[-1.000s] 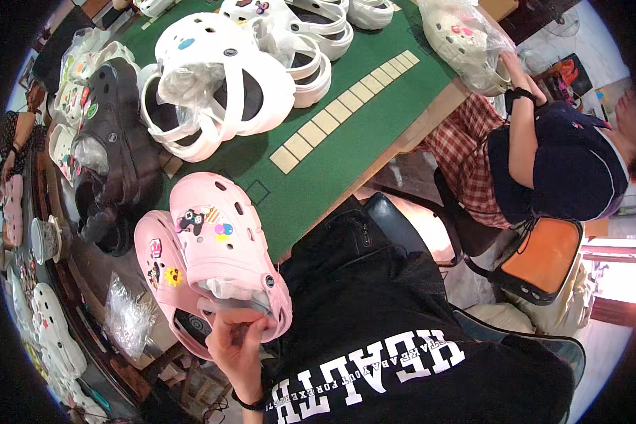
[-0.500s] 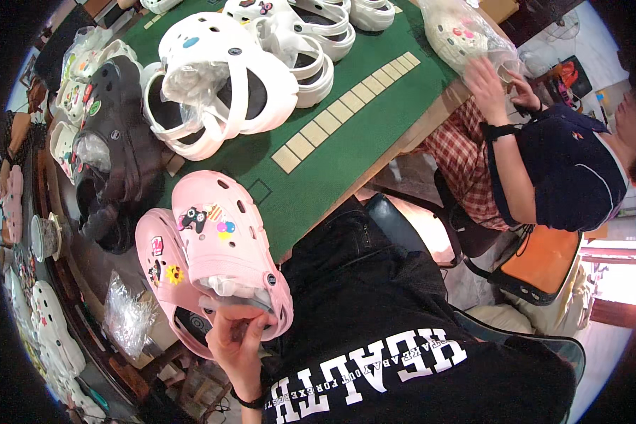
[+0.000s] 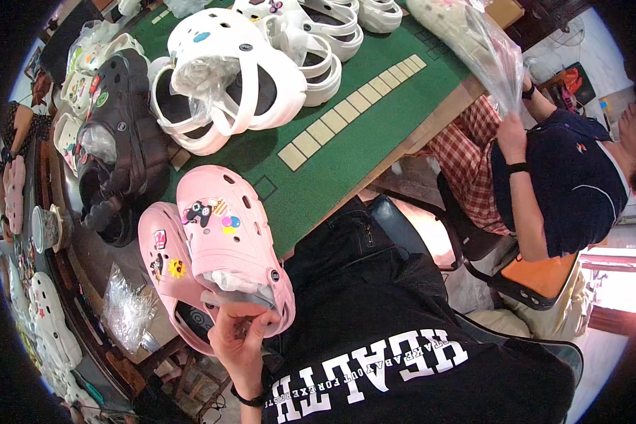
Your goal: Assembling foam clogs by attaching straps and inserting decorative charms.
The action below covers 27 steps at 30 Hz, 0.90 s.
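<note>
My left hand (image 3: 242, 340) is shut on the heel end of a pair of pink clogs held together. The upper pink clog (image 3: 226, 233) carries small colourful charms on its toe and has clear plastic stuffed inside. The second pink clog (image 3: 159, 258) lies under and left of it, also with charms. The pair hovers over the near edge of the green table mat (image 3: 346, 155). A black band sits on my left wrist. My right hand does not show in this view.
White clogs (image 3: 226, 78) with plastic stuffing are piled at the back of the mat, black clogs (image 3: 120, 148) to the left. A crumpled clear bag (image 3: 127, 311) lies lower left. A seated person (image 3: 565, 184) at right lifts a bagged pale clog (image 3: 473, 35).
The person at right has lifted the bagged clog off the table corner. My left hand keeps its hold on the pink pair, which has barely shifted.
</note>
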Each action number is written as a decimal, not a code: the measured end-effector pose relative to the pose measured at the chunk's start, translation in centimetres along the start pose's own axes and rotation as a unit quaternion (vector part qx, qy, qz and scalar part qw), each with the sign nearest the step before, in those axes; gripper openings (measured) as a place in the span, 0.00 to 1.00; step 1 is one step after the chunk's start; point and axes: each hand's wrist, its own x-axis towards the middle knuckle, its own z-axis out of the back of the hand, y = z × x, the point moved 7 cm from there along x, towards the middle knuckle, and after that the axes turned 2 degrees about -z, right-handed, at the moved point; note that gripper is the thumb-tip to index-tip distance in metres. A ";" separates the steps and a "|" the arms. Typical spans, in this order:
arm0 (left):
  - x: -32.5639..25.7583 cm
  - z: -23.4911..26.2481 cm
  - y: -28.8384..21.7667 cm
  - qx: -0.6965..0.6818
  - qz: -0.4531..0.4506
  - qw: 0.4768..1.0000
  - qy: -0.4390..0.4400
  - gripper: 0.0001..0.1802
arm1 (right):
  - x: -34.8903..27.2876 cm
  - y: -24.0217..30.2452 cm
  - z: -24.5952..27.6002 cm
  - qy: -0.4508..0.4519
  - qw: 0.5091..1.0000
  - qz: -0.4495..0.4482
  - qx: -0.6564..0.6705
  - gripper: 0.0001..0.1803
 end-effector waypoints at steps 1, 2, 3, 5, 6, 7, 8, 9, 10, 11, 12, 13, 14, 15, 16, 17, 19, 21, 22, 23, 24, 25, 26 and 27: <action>0.0 -0.1 0.0 -0.006 0.001 1.000 -0.003 0.05 | 0.0 0.0 0.0 -0.002 1.000 0.002 -0.002 0.19; 0.0 -0.1 0.0 -0.013 0.002 1.000 -0.007 0.05 | 0.0 0.1 0.1 -0.004 1.000 0.005 -0.005 0.19; 0.0 -0.1 0.0 -0.013 0.002 1.000 -0.007 0.05 | -0.1 0.1 0.1 -0.006 1.000 0.007 -0.007 0.19; 0.0 0.0 0.1 -0.014 -0.001 1.000 -0.007 0.05 | -0.1 0.2 0.1 -0.010 1.000 0.012 -0.011 0.19; 0.0 0.0 0.1 -0.014 -0.001 1.000 -0.007 0.05 | -0.1 0.2 0.1 -0.012 1.000 0.015 -0.014 0.19; 0.0 0.0 0.1 -0.014 0.000 1.000 -0.007 0.05 | -0.1 0.3 0.2 -0.014 1.000 0.018 -0.017 0.19; 0.0 0.0 0.1 -0.014 0.001 1.000 -0.006 0.05 | -0.1 0.3 0.2 -0.016 0.999 0.020 -0.019 0.19; -0.1 0.0 0.1 -0.014 0.001 1.000 -0.007 0.05 | -0.2 0.4 0.3 -0.018 0.999 0.023 -0.022 0.19; 0.0 0.0 0.1 -0.016 0.004 1.000 -0.007 0.05 | -0.1 0.5 0.3 -0.019 0.999 0.025 -0.025 0.19; 0.0 0.0 0.1 -0.018 0.007 1.000 -0.007 0.05 | -0.1 0.6 0.3 -0.021 0.999 0.028 -0.028 0.19; 0.0 0.0 0.1 -0.018 0.007 1.000 -0.008 0.05 | 0.0 0.7 0.3 -0.022 0.999 0.031 -0.031 0.19; 0.0 0.0 0.0 -0.018 0.006 1.000 -0.007 0.06 | 0.0 0.7 0.3 -0.024 0.999 0.033 -0.033 0.19; -0.1 0.1 0.1 -0.018 0.006 1.000 -0.007 0.06 | 0.0 0.7 0.3 -0.025 0.998 0.035 -0.036 0.19; -0.1 0.2 0.1 -0.017 0.006 1.000 -0.007 0.06 | 0.0 0.7 0.2 -0.026 0.998 0.038 -0.038 0.19; -0.2 0.2 0.1 -0.022 0.006 1.000 -0.008 0.06 | 0.0 0.8 0.3 -0.028 0.998 0.040 -0.040 0.19; -0.2 0.2 0.2 -0.027 0.005 1.000 -0.009 0.06 | 0.0 0.8 0.3 -0.030 0.998 0.043 -0.043 0.19; -0.1 0.2 0.2 -0.028 0.006 1.000 -0.008 0.06 | 0.1 1.1 0.3 -0.033 0.997 0.049 -0.048 0.19; 0.0 0.1 0.2 -0.029 0.006 1.000 -0.008 0.06 | 0.3 1.4 0.3 -0.036 0.996 0.056 -0.052 0.19; -0.1 0.1 0.1 -0.025 0.003 1.000 -0.005 0.06 | 0.3 1.3 0.3 -0.037 0.996 0.058 -0.054 0.19; -0.1 0.1 0.1 -0.022 0.000 1.000 -0.002 0.06 | 0.3 1.3 0.2 -0.038 0.996 0.060 -0.056 0.19; -0.2 0.2 0.2 -0.022 0.000 1.000 -0.002 0.06 | 0.3 1.2 0.2 -0.040 0.996 0.062 -0.058 0.19; -0.1 0.2 0.3 -0.013 -0.001 1.000 0.002 0.06 | 0.3 1.4 0.2 -0.042 0.995 0.065 -0.061 0.19; -0.1 0.3 0.3 -0.003 -0.002 1.000 0.006 0.06 | 0.4 1.5 0.3 -0.043 0.995 0.069 -0.063 0.19; -0.1 0.3 0.4 -0.004 -0.002 1.000 0.005 0.06 | 0.4 1.7 0.3 -0.045 0.994 0.072 -0.066 0.19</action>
